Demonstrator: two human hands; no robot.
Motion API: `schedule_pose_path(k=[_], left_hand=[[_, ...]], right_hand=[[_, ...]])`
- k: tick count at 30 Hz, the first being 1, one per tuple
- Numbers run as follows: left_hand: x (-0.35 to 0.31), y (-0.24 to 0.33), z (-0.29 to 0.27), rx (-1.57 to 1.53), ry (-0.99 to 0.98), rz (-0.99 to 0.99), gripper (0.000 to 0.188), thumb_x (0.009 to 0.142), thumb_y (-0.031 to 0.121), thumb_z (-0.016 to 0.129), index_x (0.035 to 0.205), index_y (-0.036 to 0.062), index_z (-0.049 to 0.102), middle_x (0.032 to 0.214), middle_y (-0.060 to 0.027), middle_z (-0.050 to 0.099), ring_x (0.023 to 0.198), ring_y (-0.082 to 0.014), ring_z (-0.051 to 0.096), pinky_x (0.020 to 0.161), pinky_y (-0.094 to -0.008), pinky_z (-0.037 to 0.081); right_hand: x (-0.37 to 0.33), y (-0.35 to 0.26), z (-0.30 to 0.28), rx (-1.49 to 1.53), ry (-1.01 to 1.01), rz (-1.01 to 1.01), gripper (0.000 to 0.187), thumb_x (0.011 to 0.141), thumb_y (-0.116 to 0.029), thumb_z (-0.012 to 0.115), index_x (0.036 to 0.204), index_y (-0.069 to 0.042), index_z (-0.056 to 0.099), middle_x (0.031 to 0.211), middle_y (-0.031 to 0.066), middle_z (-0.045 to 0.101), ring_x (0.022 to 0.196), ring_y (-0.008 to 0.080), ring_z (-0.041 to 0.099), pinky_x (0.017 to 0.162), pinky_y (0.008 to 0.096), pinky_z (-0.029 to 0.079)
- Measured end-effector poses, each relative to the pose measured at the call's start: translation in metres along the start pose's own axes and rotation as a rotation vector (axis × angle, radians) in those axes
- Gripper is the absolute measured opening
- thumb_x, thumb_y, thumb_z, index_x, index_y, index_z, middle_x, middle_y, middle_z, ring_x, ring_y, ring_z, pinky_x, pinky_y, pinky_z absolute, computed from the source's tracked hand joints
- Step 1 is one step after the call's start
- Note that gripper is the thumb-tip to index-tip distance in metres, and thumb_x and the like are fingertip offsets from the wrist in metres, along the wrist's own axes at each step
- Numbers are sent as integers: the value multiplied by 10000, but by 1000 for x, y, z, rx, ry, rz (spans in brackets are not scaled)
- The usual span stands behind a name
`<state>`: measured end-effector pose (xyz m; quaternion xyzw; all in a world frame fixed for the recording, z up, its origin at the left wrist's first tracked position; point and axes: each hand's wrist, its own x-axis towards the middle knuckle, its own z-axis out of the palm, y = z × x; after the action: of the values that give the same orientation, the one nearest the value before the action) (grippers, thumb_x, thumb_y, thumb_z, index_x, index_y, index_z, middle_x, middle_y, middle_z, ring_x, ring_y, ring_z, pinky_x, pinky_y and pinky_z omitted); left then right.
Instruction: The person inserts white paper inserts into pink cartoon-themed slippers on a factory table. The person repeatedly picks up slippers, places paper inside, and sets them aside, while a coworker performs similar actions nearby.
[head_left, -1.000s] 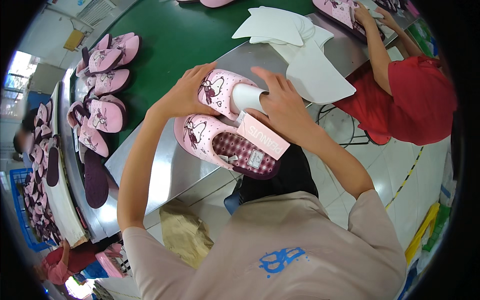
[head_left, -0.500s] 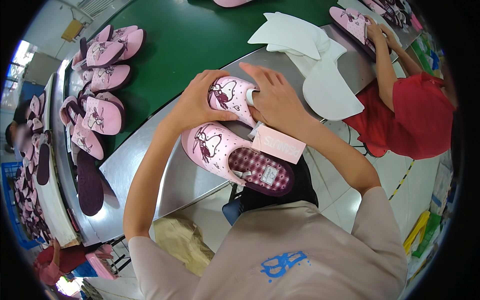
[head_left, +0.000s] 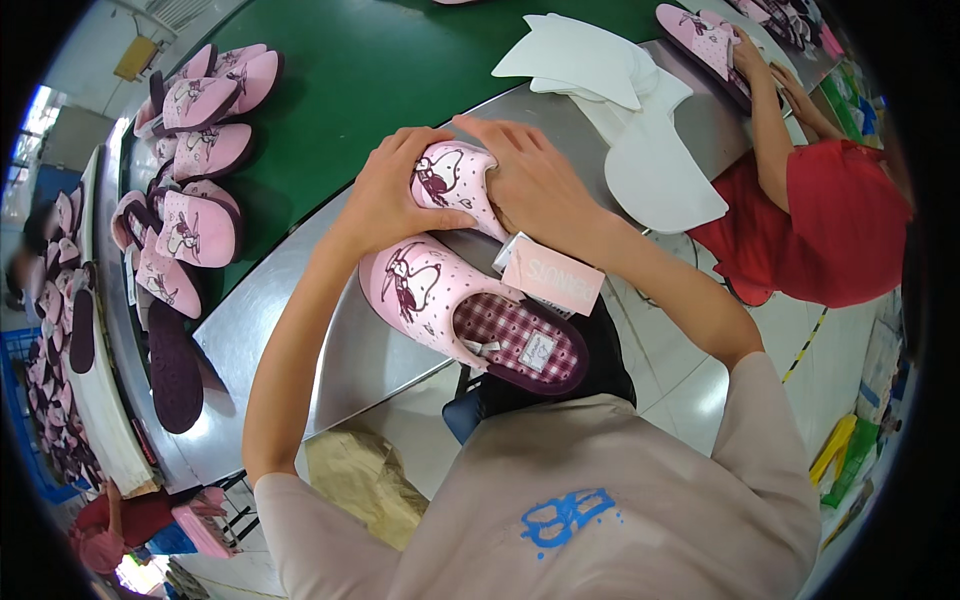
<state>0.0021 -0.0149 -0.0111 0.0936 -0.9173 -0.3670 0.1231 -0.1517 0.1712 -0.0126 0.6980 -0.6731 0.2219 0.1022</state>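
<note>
A pink slipper with a printed cartoon dog is held between my two hands above the metal table edge. My left hand wraps its toe end, thumb across the near side. At the opening, my right hand grips the slipper, with some fingers tucked inside and hidden. Nearer to me lies the matching slipper, its plaid insole and dark sole edge showing. A pink card tag hangs between the pair, below my right wrist.
Several finished pink slippers line the left of the green belt. One stands sole outward. White shaped sheets lie on the metal edge at right. Beyond them, a co-worker in red handles another slipper.
My right hand has pushed further into the slipper's opening, and the white piece that showed there is out of sight. The tag has tilted; both hands shifted slightly left.
</note>
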Motion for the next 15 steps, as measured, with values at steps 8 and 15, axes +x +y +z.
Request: schedule_pose_path(k=[8,15], left_hand=[[2,4,-2,122,29,36,929,652,575,939,1378,83,632,1349,-123,642,1295,-346,573,1153,-471,366],[-1,2,0,139,20,-27,953,628,487,965,1413,77,614,1401,-136,625,1336,-355,541,1178,-467,385]], right_hand=[[-31,-10,-24,495,-62,295,334,883,-304,780,1020,-1,750,1465,144,532,1300,337,557,1018,441,521],[-27,-21,-5,309,25,323,330,864,-355,814,999,-56,776,1360,146,545,1253,347,541,1028,473,478]])
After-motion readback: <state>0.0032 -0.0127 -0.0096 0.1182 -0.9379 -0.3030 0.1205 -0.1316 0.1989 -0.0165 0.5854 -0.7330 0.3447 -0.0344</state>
